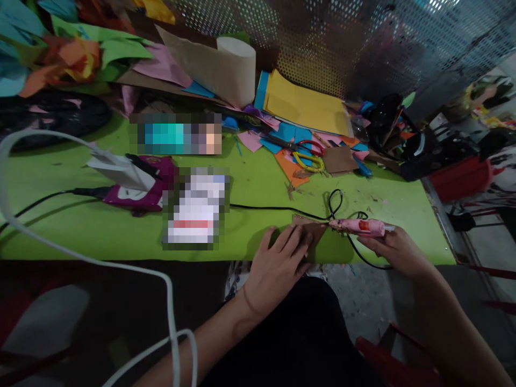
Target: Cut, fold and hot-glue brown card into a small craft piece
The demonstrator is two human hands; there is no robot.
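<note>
My left hand (278,263) lies flat, fingers spread, on a small brown cardboard piece (312,228) at the near edge of the green table (100,226). My right hand (393,250) grips a pink glue gun (358,226), held level, with its nozzle pointing left and touching the cardboard's right edge. The gun's black cord (282,210) loops behind it and runs left across the table.
Scissors with red and yellow handles (306,153) lie among paper scraps at the back. Yellow and blue sheets (302,105), a paper roll (236,67) and coloured paper piles line the far side. A purple device (137,185) lies left; a white cable (121,263) crosses the foreground.
</note>
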